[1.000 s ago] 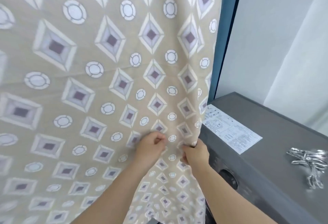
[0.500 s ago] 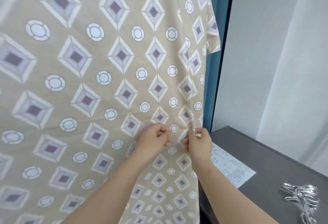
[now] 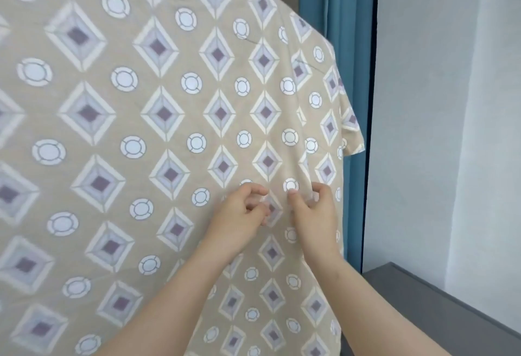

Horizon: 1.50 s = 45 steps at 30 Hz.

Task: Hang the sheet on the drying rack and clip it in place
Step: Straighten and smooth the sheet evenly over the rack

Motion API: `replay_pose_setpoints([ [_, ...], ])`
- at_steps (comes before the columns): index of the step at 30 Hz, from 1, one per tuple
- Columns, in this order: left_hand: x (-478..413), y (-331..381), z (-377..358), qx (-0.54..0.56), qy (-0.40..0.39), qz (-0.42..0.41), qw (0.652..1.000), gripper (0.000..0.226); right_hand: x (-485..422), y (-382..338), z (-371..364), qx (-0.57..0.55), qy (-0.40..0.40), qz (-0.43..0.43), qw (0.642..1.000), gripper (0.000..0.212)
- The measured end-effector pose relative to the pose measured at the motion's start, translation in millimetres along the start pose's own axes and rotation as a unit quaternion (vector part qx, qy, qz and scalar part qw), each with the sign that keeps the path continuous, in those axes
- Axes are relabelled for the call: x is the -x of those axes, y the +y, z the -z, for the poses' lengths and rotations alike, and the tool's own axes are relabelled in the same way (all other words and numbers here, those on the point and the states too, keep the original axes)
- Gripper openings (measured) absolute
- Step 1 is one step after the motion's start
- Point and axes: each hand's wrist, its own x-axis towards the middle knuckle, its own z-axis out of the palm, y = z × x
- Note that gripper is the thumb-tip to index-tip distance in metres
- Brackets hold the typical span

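Sheet [image 3: 169, 130] is already draped over the rack, just beside the curtain [image 3: 338, 17], with the left hand [image 3: 239, 214] and right hand [image 3: 313, 209] both loosely curled, pinching at its edge, so clipping looks left, no clips visible.

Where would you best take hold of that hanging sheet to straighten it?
Probably the right side edge of the sheet, pinched from the front. It hangs flat like a curtain, so only that free edge beside the blue curtain offers something to pinch. The left hand and right hand are near it.
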Motion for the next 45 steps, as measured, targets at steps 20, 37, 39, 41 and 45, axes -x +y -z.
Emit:
replay_pose_setpoints([
  [20, -93.7, 180.6, 198.8, -0.572, 0.322, -0.283, 0.699, 0.045, -69.8, -243.7, -129.0, 0.189, 0.006, 0.444, 0.876, 0.032],
  [37, -97.2, 190.9, 242.0, -0.585, 0.348, -0.199, 0.704, 0.035, -84.4, -273.9, -170.6, 0.321, -0.033, 0.465, 0.825, 0.043],
  [39, -90.3, 192.8, 259.2, -0.580, 0.361, -0.185, 0.706, 0.034, -63.5, -286.6, -193.0, 0.291, -0.091, 0.496, 0.813, 0.037],
  [41, -79.5, 188.6, 284.4, -0.583, 0.385, -0.163, 0.697, 0.034, -42.4, -295.1, -215.3, 0.270, -0.111, 0.498, 0.816, 0.032],
  [45, -59.7, 180.9, 325.7, -0.578, 0.407, -0.154, 0.690, 0.034, -4.9, -297.7, -254.9, 0.225, -0.028, 0.529, 0.818, 0.039],
])
